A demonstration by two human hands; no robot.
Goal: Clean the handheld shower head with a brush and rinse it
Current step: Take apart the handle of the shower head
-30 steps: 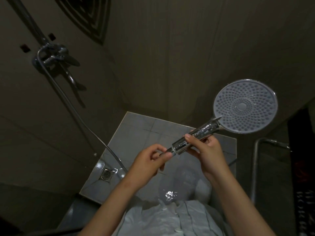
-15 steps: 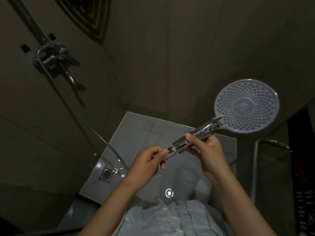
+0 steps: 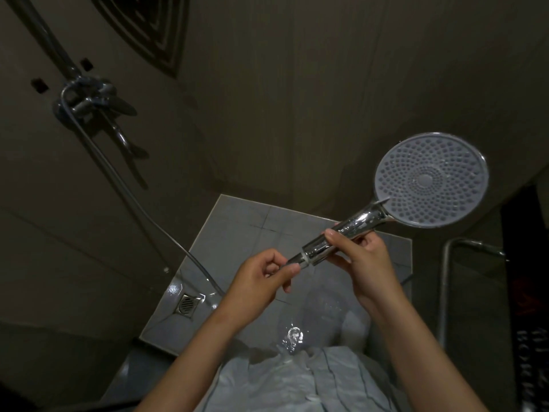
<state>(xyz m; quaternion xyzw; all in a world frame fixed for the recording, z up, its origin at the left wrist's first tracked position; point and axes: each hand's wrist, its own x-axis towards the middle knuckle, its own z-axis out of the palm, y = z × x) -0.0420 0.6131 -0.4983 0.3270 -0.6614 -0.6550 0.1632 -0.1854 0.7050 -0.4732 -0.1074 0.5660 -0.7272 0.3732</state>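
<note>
One item bears writing: a dark panel [image 3: 525, 263] at the right edge of the view. Two lines of pale capital lettering [image 3: 533, 362] run sideways down its lower part. The letters are blurred and partly cut by the frame edge; no word can be read with confidence. Above them sits a reddish mark [image 3: 524, 295], also illegible. No other text is readable.

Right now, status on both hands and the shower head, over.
Right hand grips handheld shower head by its handle, spray face toward camera. Left hand pinches hose fitting at handle base. No brush in view.
</note>
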